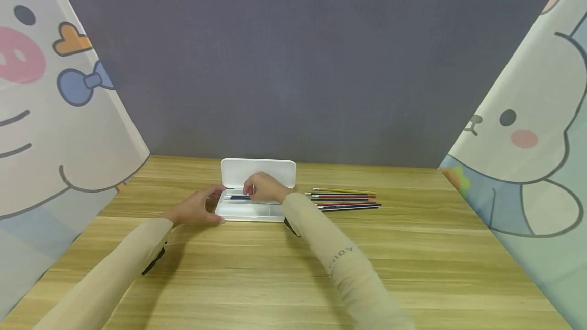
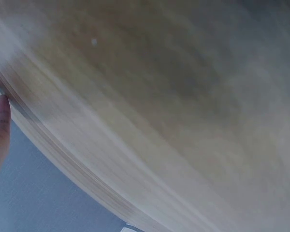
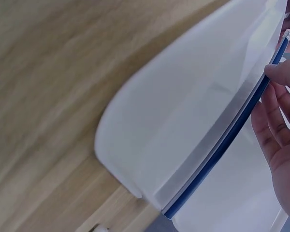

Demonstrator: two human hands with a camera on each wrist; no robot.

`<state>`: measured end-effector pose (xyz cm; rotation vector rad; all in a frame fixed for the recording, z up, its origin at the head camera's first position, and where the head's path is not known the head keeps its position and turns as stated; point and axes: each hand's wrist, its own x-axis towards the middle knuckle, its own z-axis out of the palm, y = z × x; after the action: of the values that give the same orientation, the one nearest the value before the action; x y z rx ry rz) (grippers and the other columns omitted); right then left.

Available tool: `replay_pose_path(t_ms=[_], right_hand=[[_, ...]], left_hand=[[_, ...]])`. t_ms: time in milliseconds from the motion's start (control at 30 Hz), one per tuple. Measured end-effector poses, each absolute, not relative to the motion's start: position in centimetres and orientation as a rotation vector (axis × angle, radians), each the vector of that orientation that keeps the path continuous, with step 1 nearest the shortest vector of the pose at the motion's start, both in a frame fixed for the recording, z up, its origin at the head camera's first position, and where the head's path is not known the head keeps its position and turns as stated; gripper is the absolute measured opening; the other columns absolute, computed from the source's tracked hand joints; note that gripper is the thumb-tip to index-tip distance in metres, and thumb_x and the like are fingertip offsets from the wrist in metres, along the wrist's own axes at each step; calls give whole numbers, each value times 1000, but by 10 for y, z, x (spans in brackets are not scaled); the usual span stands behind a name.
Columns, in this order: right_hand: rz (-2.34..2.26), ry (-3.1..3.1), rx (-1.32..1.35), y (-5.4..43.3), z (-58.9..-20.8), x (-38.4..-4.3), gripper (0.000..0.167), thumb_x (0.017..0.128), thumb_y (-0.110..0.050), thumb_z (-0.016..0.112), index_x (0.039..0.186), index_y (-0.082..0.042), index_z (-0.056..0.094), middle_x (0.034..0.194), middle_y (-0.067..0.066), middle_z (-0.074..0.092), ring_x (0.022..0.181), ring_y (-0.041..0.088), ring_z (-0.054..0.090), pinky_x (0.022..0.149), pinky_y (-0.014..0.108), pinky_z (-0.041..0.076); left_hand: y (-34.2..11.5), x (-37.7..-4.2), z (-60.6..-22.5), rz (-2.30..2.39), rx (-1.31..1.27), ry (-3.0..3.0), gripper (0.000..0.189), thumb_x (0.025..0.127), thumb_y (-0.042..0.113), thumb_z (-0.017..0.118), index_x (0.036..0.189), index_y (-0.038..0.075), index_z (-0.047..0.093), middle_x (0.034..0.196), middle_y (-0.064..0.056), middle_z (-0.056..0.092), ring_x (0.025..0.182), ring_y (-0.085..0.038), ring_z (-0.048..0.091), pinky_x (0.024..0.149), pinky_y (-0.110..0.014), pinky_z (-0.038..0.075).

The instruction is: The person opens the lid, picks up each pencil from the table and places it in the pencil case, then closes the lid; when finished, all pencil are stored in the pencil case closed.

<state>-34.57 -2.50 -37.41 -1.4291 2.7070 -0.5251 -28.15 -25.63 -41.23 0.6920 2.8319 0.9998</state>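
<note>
A wooden table (image 1: 257, 279) bears an open white case (image 1: 243, 211), with loose pencils (image 1: 346, 199) to its right; the left hand (image 1: 199, 208), fingers wide, touches the case's left end; the right hand (image 1: 268, 187) pinches 1 blue pencil (image 3: 222, 147) at the rear compartment (image 1: 234, 193)

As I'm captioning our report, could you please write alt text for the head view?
A person's right hand pinches a blue pencil at an open white case, while the left hand rests at its left end. More pencils lie to the right on a wooden table.
</note>
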Motion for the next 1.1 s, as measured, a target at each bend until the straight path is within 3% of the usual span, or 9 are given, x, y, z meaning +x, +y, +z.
replay_pose_path(t_ms=[1100], right_hand=[[-485, 2728, -1353, -17, -370, -337, 17, 77, -1, 60, 89, -9, 70, 79, -2, 66, 72, 6, 57, 66, 13, 42]], left_hand=[[-257, -283, -413, 1059, 732, 2796, 81, 65, 25, 82, 129, 0, 40, 118, -20, 56, 113, -38, 50, 97, -56, 38]])
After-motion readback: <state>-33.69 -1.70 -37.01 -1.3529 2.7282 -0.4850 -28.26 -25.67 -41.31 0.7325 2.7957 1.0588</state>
